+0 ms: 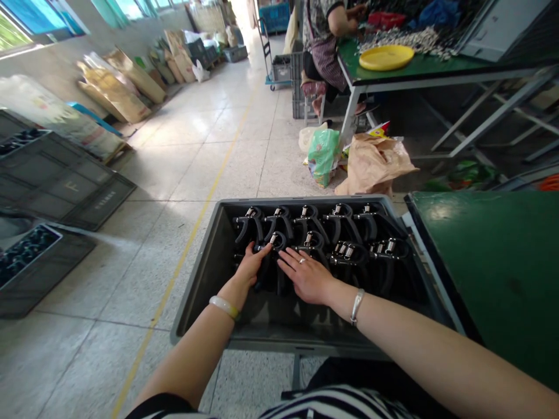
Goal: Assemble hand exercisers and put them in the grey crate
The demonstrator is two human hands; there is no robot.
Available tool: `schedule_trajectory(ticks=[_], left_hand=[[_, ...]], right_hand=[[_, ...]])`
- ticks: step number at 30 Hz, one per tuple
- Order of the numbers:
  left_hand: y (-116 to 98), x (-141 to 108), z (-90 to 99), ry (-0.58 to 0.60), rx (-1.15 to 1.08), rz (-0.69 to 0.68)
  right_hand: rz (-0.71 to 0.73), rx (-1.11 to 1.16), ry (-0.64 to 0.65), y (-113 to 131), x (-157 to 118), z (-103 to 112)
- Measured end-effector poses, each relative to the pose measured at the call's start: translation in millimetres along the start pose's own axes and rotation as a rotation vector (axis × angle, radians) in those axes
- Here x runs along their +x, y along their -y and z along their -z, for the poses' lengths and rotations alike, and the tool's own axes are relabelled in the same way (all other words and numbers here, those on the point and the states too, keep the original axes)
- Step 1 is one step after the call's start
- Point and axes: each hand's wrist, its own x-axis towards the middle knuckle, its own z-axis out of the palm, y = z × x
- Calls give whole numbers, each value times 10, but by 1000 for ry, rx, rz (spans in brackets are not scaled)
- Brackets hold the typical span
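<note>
A grey plastic crate (205,256) in front of me holds rows of black hand grip strengtheners with metal springs. My left hand (250,269) is at the left of the front row, its fingers closed about one hand grip strengthener (279,241); part of the grasp is hidden. Beside it, my right hand (305,276) lies palm down with fingers stretched out, the fingertips by the same strengthener's right side. Another strengthener (311,241) stands just beyond the right fingers. Farther right in that row, more strengtheners (347,251) sit close together.
A green table (493,273) adjoins the crate on the right. Beyond it, a person (325,52) sits at a green workbench (437,73) with a yellow tray (386,57). Bags (375,163) lie on the floor ahead. Grey crates (56,180) stand at left.
</note>
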Motion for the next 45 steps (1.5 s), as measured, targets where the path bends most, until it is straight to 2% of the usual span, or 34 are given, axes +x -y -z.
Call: schedule_trajectory(ticks=[2,5,7,9,11,14,16,19,21,25,32,38,42,45], left_hand=[[-14,-78,107,-23,35,0],[43,-194,402,-10,235,31],[137,-237,599,144,391,59],[250,-239,706,257,568,22],[351,-204,689,255,780,-59],[431,-128,527,190,1091,-183],[438,-91,434,183,1199,-228],[421,-65,399,212,1162,-142],[416,-56,416,189,1120,-103],[453,-41,421,117,1149,-199],[530,7,366,112,1096,-196],[433,45,397,205,1173,-203],[383,-28,494,317,1034,-164],[360,-152,549,282,813,-227]], right_hand=[[-18,-3,-5,7,26,-25],[-28,-26,-29,17,55,-53],[-31,-50,-42,23,74,-80],[-37,-98,-55,22,94,-113],[-30,-168,-66,14,112,-140],[-3,-258,-87,-4,125,-152],[5,-280,-99,-17,123,-138],[-11,-261,-89,-48,106,-94],[-22,-213,-77,-78,89,-62],[-19,-149,-71,-122,71,-23],[-61,-152,-27,-50,100,19],[-95,-147,3,-14,95,47],[-115,-169,31,-52,69,-19],[-145,-154,29,-76,47,-58]])
